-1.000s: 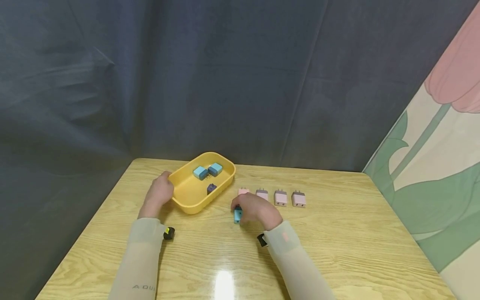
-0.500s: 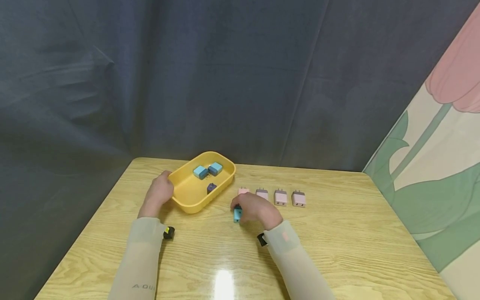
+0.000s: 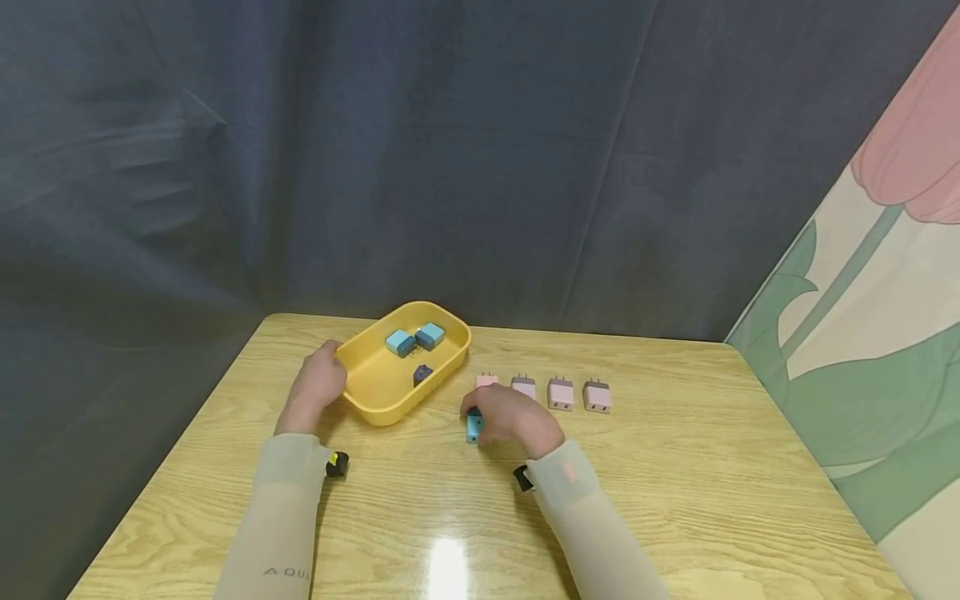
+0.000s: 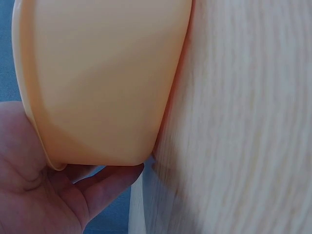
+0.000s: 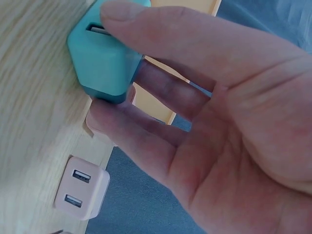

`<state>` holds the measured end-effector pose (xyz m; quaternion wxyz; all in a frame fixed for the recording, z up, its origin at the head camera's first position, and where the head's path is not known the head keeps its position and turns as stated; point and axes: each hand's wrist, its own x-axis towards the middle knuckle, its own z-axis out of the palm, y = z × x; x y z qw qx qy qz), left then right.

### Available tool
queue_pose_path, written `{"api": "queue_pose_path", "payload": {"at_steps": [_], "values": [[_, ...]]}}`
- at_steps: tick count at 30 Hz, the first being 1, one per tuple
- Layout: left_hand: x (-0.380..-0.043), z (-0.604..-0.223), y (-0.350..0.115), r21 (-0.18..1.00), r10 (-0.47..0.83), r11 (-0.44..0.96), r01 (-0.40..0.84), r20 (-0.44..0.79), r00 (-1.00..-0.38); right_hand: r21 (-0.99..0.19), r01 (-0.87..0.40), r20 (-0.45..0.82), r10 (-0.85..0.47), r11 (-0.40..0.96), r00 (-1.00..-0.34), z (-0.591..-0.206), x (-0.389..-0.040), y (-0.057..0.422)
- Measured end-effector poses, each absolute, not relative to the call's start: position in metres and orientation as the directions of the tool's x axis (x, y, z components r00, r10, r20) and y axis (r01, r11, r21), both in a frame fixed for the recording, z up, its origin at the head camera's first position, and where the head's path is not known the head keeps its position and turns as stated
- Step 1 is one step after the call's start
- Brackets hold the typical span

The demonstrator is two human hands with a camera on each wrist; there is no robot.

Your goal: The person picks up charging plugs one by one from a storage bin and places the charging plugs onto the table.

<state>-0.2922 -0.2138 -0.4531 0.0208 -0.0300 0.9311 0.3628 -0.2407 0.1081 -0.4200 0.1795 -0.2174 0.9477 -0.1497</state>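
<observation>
My left hand [image 3: 321,382] grips the near-left end of a yellow plastic bin [image 3: 390,412]; in the left wrist view, its fingers [image 4: 105,195] reach round the bin's end wall. Inside the bin lie two light-blue chargers with dark-blue ends [image 3: 401,342] and a small dark purple piece [image 3: 422,375]. My right hand [image 3: 513,417] pinches a teal USB charger [image 5: 100,61] between thumb and fingers, close over the table. The charger's USB port faces the right wrist camera.
Several pink USB chargers [image 3: 561,394] stand in a row behind and to the right of my right hand, prongs pointing away. My hand partly covers the leftmost pink one [image 3: 486,381]. A dark curtain [image 3: 480,167] hangs behind the wooden table [image 3: 712,467].
</observation>
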Motion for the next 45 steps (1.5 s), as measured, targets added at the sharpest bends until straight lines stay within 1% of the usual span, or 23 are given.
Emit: {"api": "queue_pose_path", "payload": {"at_steps": [12, 19, 29, 45], "values": [[-0.2931, -0.4539, -0.2143, 0.667, -0.041, 0.742, -0.069, -0.058, -0.997, -0.367, -0.386, -0.268, -0.494, 0.846, -0.827, -0.4165, -0.2409, 0.1083], [-0.2929, -0.4527, -0.2147, 0.665, -0.04, 0.744, -0.068, -0.057, -0.998, -0.393, -0.35, -0.25, -0.465, 0.85, -0.849, -0.4109, -0.2403, 0.1111], [-0.2919, -0.4516, -0.2137, 0.665, -0.044, 0.744, -0.073, -0.06, -0.997, -0.382, -0.379, -0.24, -0.487, 0.843, -0.84, -0.4126, -0.2454, 0.1104], [-0.293, -0.4526, -0.2149, 0.67, -0.038, 0.74, -0.066, -0.056, -0.998, -0.382, -0.368, -0.267, -0.482, 0.848, -0.835, -0.4119, -0.2457, 0.1121]]}}
